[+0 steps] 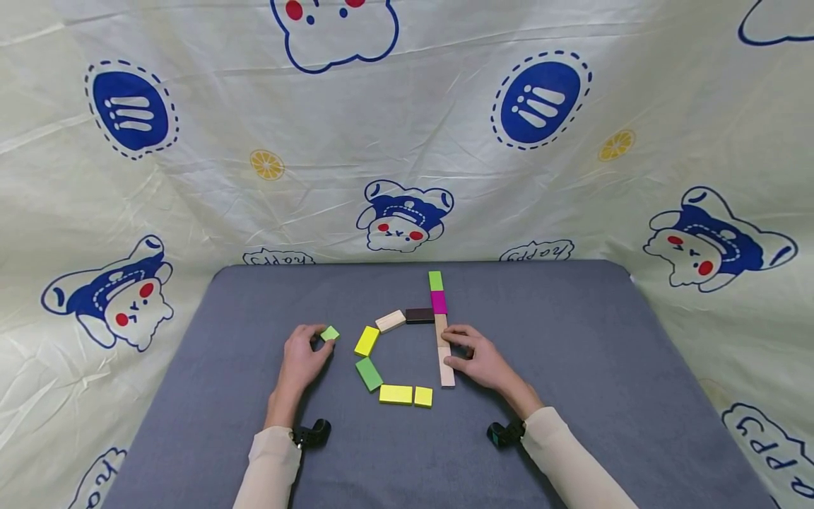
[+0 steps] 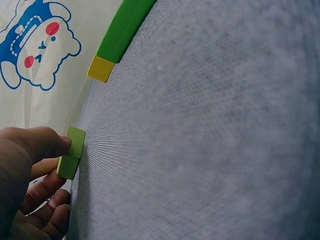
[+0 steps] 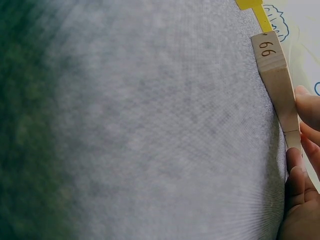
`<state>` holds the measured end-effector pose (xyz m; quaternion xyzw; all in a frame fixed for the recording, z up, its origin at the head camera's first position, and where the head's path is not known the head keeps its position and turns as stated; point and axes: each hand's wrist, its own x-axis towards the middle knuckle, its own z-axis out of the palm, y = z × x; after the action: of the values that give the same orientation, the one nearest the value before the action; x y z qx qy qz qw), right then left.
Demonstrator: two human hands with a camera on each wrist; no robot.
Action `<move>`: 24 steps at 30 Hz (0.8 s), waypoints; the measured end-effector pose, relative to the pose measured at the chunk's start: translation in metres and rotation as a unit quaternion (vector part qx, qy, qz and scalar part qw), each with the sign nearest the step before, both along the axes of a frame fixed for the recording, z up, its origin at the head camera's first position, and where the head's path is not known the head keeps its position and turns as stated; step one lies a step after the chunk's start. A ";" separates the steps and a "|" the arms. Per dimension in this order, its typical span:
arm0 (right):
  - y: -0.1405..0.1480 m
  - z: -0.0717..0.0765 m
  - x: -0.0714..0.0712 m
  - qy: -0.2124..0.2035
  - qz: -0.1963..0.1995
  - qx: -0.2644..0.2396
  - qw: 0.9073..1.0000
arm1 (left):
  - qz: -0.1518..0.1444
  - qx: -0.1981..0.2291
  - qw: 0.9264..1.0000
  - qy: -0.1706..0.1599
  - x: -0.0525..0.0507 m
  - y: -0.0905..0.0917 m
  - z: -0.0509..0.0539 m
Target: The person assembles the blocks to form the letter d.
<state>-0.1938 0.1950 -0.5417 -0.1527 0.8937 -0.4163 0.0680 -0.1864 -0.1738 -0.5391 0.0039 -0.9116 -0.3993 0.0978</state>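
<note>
My left hand (image 1: 304, 357) pinches a small light green block (image 2: 71, 152) between thumb and fingers, left of an arrangement of blocks. Whether that block touches the table cannot be told. My right hand (image 1: 482, 359) touches a column of blocks, index fingertip at the upper plain wooden block (image 1: 441, 326) and thumb at the lower plain wooden block (image 1: 447, 375). In the right wrist view the near wooden block (image 3: 277, 75) bears the number 66. Above these two, the column continues with a magenta block (image 1: 439, 302) and a light green block (image 1: 435, 281).
A curve of blocks opens toward the column: a dark brown block (image 1: 420, 316), a pale wooden block (image 1: 391, 322), a yellow block (image 1: 367, 341), a green block (image 1: 369, 374), a long yellow block (image 1: 396, 394) and a short yellow block (image 1: 422, 397). All lie on the grey cloth-covered table (image 1: 547, 311).
</note>
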 end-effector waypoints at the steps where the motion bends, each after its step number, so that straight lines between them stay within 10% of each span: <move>1: 0.000 0.000 0.000 0.002 0.001 0.001 1.000 | 0.000 0.000 1.000 0.000 0.000 0.000 0.000; 24: -0.001 0.002 0.000 -0.008 -0.004 0.003 1.000 | -0.037 -0.016 0.999 0.032 0.015 0.023 0.023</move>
<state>-0.1936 0.1941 -0.5392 -0.1452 0.8949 -0.4155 0.0738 -0.1711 -0.1509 -0.5163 -0.0438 -0.9136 -0.3883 0.1124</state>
